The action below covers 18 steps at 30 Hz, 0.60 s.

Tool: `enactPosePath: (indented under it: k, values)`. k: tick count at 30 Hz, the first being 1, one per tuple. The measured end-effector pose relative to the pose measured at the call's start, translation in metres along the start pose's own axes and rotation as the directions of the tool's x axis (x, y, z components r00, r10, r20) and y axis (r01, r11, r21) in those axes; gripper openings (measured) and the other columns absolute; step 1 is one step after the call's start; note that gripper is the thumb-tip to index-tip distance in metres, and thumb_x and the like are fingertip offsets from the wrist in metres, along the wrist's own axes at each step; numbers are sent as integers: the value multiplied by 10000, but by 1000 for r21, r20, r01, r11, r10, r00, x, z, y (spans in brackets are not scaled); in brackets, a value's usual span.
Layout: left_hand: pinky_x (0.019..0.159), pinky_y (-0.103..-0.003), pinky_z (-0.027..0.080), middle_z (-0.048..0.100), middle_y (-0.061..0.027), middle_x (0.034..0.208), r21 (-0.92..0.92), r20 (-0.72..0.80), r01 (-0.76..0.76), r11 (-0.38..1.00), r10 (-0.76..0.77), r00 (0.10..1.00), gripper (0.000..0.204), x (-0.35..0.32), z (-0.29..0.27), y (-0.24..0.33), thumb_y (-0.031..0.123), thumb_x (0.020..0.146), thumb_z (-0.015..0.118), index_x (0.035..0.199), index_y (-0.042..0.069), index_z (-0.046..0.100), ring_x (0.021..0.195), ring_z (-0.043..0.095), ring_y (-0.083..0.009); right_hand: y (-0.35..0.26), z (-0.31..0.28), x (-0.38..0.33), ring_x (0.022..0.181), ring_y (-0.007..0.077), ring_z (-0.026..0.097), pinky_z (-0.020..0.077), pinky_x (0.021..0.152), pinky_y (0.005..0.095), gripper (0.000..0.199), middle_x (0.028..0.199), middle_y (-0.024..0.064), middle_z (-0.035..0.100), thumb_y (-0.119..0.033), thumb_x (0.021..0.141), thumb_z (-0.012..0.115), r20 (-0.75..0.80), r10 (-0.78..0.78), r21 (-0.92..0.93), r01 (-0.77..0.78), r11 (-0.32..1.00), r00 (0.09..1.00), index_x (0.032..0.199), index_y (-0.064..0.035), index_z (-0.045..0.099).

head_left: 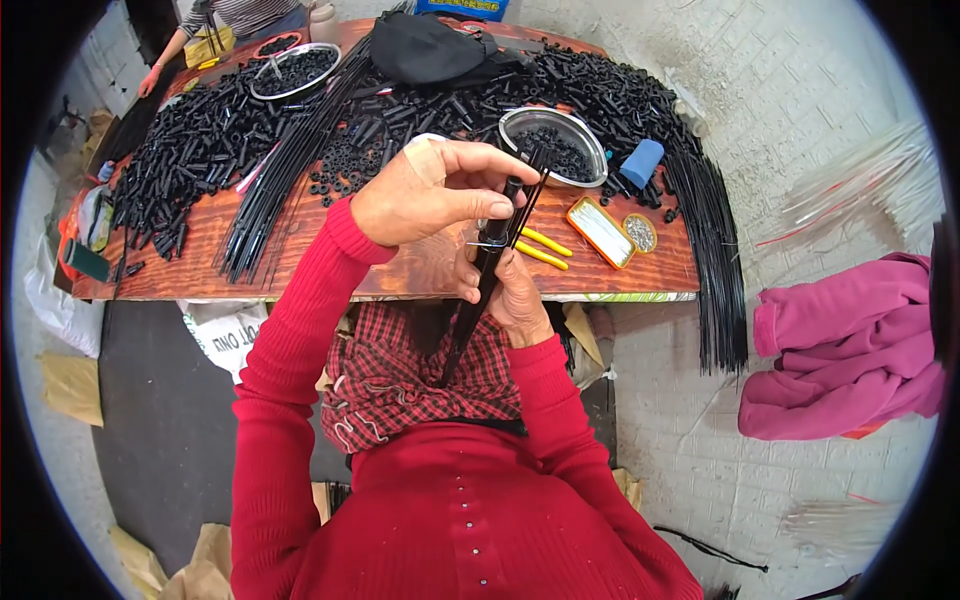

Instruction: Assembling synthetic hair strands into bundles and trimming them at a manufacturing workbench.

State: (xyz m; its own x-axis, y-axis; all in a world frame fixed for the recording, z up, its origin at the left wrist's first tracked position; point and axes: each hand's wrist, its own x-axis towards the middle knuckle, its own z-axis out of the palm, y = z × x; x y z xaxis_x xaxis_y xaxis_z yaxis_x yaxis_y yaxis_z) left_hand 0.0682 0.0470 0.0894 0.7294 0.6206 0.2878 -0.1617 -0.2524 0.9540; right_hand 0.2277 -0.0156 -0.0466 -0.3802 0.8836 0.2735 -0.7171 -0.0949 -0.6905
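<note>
In front of my chest stands a folded black umbrella-like frame (482, 285), a shaft with thin rods, tilted with its top to the right. My right hand (522, 295) wraps round its middle. Above that, my left hand (420, 190) pinches a short black tube (513, 188) at the frame's top end, thumb and fingers closed. A few thin rods stick up beside it. Just beyond my right hand lie pliers with yellow handles (545, 248). An orange-rimmed tin (601, 233) of pale thin pieces and a round dish (640, 233) of small metal bits lie to their right.
Black tubes (210, 130) are heaped across the wooden table (350, 270), with a long rod bundle (295, 165) at left. More rods (712, 270) hang off the right edge. A steel bowl (597, 165), blue block (642, 163) and black cloth (420, 50) lie beyond. Another person's hand (149, 80) is far left.
</note>
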Motion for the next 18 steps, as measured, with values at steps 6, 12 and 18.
enactPosePath:
  k: [6,12,18]
  values:
    - [732,-207,510,657,-28,920,-21,-91,22,1000,-24,996,309,0,0,-8,21,829,695,1134,4,649,826,615,-69,0,5,1,642,131,464,408,566,237,485,771,42,472,-477,873,645,-26,1,9,-1,1000,1000,1055,-41,540]
    - [750,-211,506,645,-19,917,-47,-153,13,999,-20,988,318,-6,4,-9,21,819,706,1128,-12,638,835,614,-68,2,6,3,629,127,470,406,573,236,503,770,39,474,-502,876,629,-26,-1,-10,1,1000,1000,1075,-56,504]
    - [796,-227,516,660,-44,970,-22,-170,14,1000,-18,985,323,-9,6,-7,13,816,705,1128,-23,627,862,623,-87,3,6,3,629,129,486,405,575,235,507,770,36,477,-511,874,628,-27,10,-24,-10,1000,1000,1074,-63,498]
